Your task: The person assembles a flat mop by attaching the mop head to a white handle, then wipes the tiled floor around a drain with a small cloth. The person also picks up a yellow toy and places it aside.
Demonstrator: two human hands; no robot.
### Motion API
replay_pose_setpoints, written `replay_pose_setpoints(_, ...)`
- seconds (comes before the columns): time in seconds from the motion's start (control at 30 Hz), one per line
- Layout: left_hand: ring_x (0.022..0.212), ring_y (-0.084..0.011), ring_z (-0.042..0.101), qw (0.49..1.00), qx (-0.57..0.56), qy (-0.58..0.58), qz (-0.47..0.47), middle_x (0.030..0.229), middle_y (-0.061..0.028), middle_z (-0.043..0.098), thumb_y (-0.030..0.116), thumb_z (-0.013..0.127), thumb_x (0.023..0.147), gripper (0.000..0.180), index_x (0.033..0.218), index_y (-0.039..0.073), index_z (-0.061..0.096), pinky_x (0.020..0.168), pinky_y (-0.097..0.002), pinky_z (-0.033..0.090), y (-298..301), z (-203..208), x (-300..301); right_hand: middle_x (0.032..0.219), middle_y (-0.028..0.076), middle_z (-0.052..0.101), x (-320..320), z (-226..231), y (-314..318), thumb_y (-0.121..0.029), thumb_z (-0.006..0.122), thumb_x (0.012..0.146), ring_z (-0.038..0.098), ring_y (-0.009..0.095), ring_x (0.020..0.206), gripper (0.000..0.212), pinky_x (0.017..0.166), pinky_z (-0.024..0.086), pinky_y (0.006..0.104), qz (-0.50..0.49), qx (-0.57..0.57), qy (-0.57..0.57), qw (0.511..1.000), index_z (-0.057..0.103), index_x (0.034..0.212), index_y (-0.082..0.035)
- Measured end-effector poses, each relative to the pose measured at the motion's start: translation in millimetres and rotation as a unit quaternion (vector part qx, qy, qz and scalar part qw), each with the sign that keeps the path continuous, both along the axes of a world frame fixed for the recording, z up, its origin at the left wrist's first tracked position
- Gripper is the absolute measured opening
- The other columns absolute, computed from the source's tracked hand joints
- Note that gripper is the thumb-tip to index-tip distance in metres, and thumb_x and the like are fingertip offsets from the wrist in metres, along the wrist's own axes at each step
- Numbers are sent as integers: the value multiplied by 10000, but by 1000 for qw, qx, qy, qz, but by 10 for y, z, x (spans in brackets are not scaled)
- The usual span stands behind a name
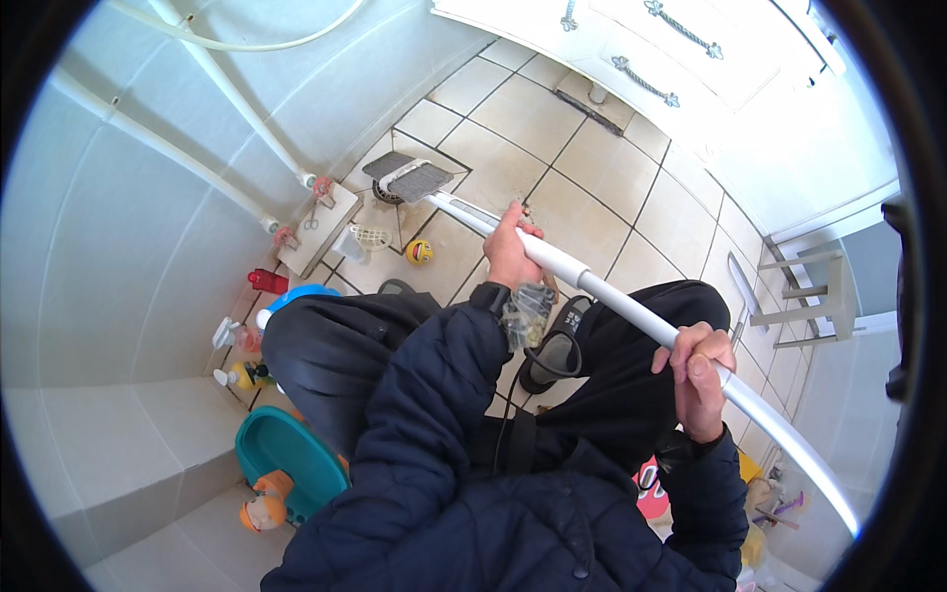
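Observation:
A mop (631,310) with a long white pole slants from the lower right up to the left. My left hand (513,255) is closed round the thinner part of its pole. Farther back along the thicker tube, my right hand (696,379) grips with bent fingers. The grey mop head (414,181) is folded in two and lies low by the wall, partly over a round floor drain (386,192). Close to the head are a yellow face-printed ball (419,252), a clear plastic cup (349,244) and a pale slotted piece (372,237). Something wrapped in clear plastic (528,314) sits at my left wrist.
Red-handled valves (321,185) and pipes line the left wall above a ledge (321,232). Bottles (237,335) and a teal tub (286,454) with an orange toy (264,501) stand at left. A white cabinet (730,89) is ahead, a stool (834,296) at right.

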State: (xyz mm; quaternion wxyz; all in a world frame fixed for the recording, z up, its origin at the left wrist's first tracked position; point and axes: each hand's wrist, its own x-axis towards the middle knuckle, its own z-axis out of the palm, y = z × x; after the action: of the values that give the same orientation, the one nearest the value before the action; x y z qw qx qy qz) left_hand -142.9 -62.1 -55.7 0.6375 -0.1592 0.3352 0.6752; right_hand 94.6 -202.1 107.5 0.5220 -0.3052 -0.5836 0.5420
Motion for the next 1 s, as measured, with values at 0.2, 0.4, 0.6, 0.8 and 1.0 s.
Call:
replay_pose_setpoints(0.2, 564, -162, 516, 1000, 12, 12, 15, 659, -9, 479, 227, 706, 958, 268, 888, 104, 478, 565, -305, 509, -122, 251, 140, 884, 114, 544, -126, -130, 127, -225, 612, 979, 540, 191, 742, 227, 741, 520, 379, 7, 1, -4, 1000, 508, 853, -67)
replay_pose_setpoints(0.4, 605, -171, 552, 999, 36, 30, 23, 723, -35, 517, 252, 694, 959, 261, 924, 80, 501, 589, -329, 526, -297, 468, 350, 904, 125, 566, -250, -189, 170, -196, 621, 969, 556, 197, 752, 209, 759, 503, 361, 8, -3, 9, 1000, 522, 852, -53)
replay_pose_setpoints(0.6, 603, -158, 525, 999, 38, -6, 2, 692, -24, 507, 226, 668, 988, 238, 890, 92, 497, 612, -312, 515, -462, 688, 470, 898, 122, 578, -279, -228, 154, -168, 617, 964, 548, 189, 765, 198, 763, 481, 338, 2, 5, 10, 1000, 524, 837, -47)
replay_pose_setpoints(0.8, 596, -166, 523, 999, 30, 19, 0, 676, -25, 500, 244, 671, 989, 260, 863, 101, 493, 613, -323, 502, -526, 767, 554, 885, 112, 584, -291, -203, 116, -158, 617, 958, 528, 174, 753, 181, 736, 460, 320, -6, 7, -3, 1000, 529, 838, -56)
replay_pose_setpoints(1.0, 563, -130, 490, 1000, 20, 11, 21, 654, -7, 458, 264, 712, 968, 300, 858, 118, 475, 531, -293, 466, -270, 318, 61, 807, 103, 574, -156, 28, -96, -154, 601, 953, 480, 159, 696, 180, 691, 421, 301, -7, 23, -14, 1000, 508, 818, -77)
